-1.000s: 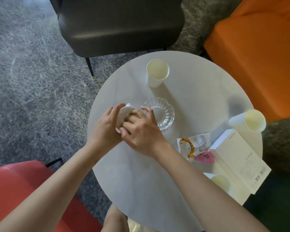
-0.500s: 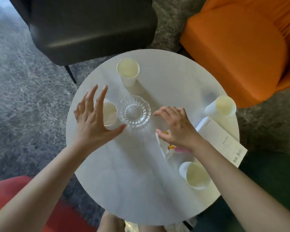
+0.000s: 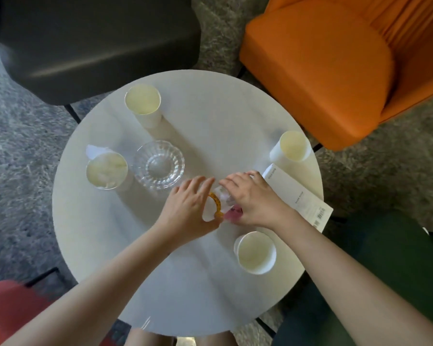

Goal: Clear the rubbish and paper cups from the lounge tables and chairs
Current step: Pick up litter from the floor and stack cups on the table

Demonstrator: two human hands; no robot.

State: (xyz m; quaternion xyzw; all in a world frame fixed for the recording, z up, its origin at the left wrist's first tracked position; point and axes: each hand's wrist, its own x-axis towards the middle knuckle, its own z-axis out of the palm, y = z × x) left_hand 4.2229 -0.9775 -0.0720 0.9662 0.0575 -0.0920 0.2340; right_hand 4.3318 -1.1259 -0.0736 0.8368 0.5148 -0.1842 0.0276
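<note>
both hands on wrapper [image 3: 221,204] at table [image 3: 185,283] centre-right, between bowl [image 3: 159,164] and box [image 3: 298,196]. left hand [image 3: 185,212] fingers loosely spread, thumb pinning its edge; right hand [image 3: 251,197] curled over it, grip unclear.

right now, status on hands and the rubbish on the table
Left hand and right hand both closing on the wrapper, grip not confirmed. Four paper cups remain, nearest beside right wrist. Glass bowl close by left hand.
</note>
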